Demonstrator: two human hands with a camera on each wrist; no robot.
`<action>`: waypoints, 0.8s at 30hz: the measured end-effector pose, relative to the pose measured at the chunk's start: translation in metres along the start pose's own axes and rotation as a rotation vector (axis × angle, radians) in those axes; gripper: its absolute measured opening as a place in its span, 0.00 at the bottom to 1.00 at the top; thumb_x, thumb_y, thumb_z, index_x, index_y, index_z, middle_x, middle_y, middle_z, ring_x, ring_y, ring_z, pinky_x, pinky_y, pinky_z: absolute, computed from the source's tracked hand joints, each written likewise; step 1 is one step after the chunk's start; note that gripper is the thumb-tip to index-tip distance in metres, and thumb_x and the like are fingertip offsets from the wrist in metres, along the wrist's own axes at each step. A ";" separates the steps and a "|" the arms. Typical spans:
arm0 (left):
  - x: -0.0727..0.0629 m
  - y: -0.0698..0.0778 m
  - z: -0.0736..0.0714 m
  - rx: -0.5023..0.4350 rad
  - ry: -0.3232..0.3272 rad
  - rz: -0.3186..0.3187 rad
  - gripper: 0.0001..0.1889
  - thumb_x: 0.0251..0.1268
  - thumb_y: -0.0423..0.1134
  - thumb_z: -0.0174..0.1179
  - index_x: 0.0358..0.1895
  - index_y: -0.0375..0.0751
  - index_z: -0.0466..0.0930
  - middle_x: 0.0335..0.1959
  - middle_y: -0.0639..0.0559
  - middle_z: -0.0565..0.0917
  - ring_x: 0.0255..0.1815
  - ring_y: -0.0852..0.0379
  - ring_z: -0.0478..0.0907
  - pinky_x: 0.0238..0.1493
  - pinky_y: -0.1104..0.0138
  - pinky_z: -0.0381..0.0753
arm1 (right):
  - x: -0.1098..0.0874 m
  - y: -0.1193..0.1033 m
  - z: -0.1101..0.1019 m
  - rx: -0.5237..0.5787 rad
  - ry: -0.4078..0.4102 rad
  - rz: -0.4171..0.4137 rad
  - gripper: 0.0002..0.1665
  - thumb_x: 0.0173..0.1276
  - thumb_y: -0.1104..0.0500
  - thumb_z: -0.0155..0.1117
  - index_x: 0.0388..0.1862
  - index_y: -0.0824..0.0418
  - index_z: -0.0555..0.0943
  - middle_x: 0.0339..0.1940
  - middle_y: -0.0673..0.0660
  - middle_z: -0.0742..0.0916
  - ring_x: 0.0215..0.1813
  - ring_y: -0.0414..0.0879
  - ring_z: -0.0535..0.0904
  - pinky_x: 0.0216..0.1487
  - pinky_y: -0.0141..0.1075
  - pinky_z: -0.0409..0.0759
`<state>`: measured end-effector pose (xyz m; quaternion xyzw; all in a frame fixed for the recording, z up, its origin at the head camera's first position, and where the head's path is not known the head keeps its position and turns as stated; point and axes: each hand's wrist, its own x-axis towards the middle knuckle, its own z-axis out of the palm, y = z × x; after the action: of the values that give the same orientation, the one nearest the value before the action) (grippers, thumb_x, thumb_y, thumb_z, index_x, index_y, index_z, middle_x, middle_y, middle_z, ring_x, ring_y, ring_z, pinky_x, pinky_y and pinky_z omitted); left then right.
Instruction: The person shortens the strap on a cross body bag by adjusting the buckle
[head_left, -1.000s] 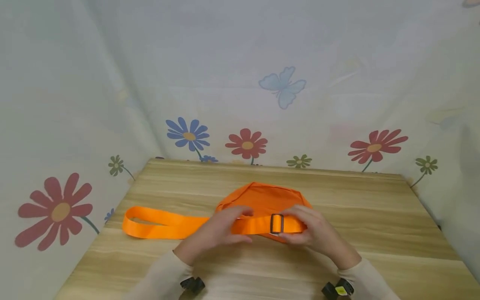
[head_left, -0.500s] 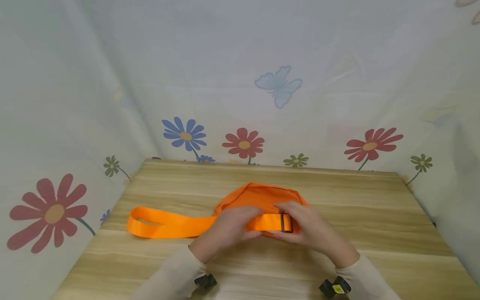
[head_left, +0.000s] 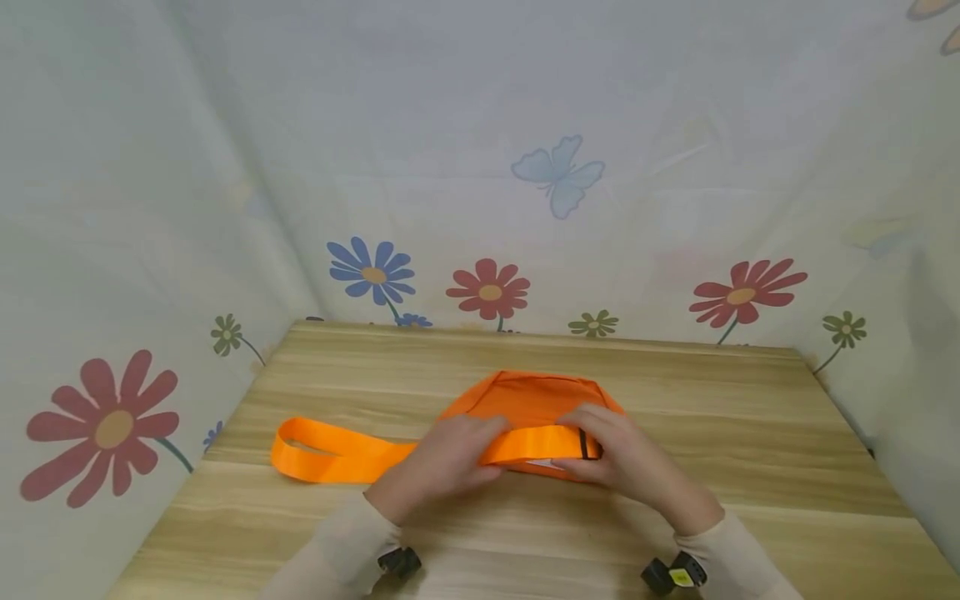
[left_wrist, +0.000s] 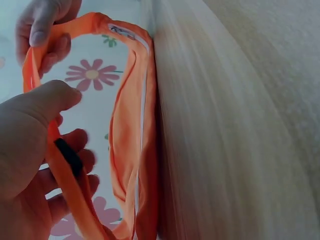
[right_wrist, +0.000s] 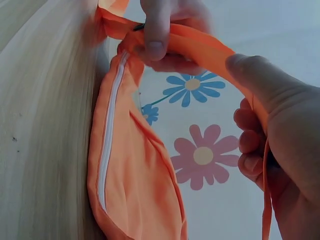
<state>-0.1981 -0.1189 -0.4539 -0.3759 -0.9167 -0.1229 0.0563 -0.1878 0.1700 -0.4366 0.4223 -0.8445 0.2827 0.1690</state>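
An orange waist bag (head_left: 540, 396) rests on the table, its white zipper (right_wrist: 111, 135) plain in the right wrist view. Its bright orange strap (head_left: 528, 444) bows up in front of it between both hands. My left hand (head_left: 450, 458) grips the strap left of the bag's middle, thumb on top; beside its fingers in the left wrist view is a black buckle piece (left_wrist: 68, 156), hidden in the head view. At the bag's right side, my right hand (head_left: 633, 458) pinches the strap, thumb and fingers on either side, right at a dark slider (head_left: 585, 443).
The strap's loose loop (head_left: 307, 454) lies on the wooden table (head_left: 675, 550) to the left. Behind and beside the table hangs a pale cloth (head_left: 420, 125) printed with flowers and a butterfly. Dark wrist cameras (head_left: 675, 573) sit below both hands.
The slider has moved right, into the right hand's fingers. The loop on the left has drawn in rightward. The left hand has shifted slightly right, and the strap between the hands now bows upward.
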 end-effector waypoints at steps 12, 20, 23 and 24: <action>-0.005 -0.002 -0.007 -0.052 0.036 -0.020 0.24 0.66 0.46 0.78 0.59 0.47 0.78 0.44 0.56 0.87 0.39 0.57 0.80 0.48 0.65 0.87 | -0.007 0.010 -0.007 -0.031 -0.009 0.048 0.28 0.56 0.58 0.89 0.53 0.56 0.85 0.47 0.48 0.89 0.43 0.39 0.81 0.47 0.37 0.87; -0.012 -0.008 -0.013 -0.036 0.071 0.002 0.28 0.63 0.43 0.80 0.63 0.42 0.78 0.51 0.51 0.88 0.45 0.53 0.84 0.54 0.60 0.90 | -0.013 0.016 -0.017 -0.040 -0.022 0.109 0.28 0.57 0.57 0.88 0.55 0.56 0.85 0.48 0.48 0.90 0.45 0.39 0.81 0.49 0.38 0.88; -0.014 -0.011 -0.015 -0.027 0.086 0.006 0.29 0.61 0.42 0.81 0.63 0.41 0.79 0.52 0.50 0.89 0.46 0.52 0.85 0.55 0.59 0.90 | -0.015 0.019 -0.021 -0.021 -0.034 0.143 0.28 0.59 0.56 0.88 0.56 0.55 0.85 0.49 0.47 0.89 0.46 0.39 0.81 0.51 0.38 0.89; -0.015 -0.012 -0.016 -0.026 0.088 0.004 0.29 0.61 0.42 0.81 0.63 0.41 0.79 0.52 0.49 0.89 0.46 0.52 0.85 0.55 0.59 0.90 | -0.016 0.020 -0.023 -0.019 -0.034 0.147 0.28 0.59 0.55 0.88 0.56 0.55 0.85 0.49 0.47 0.89 0.47 0.39 0.81 0.52 0.39 0.89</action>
<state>-0.1956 -0.1414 -0.4438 -0.3728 -0.9109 -0.1512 0.0920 -0.1934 0.2036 -0.4334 0.3621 -0.8787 0.2790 0.1377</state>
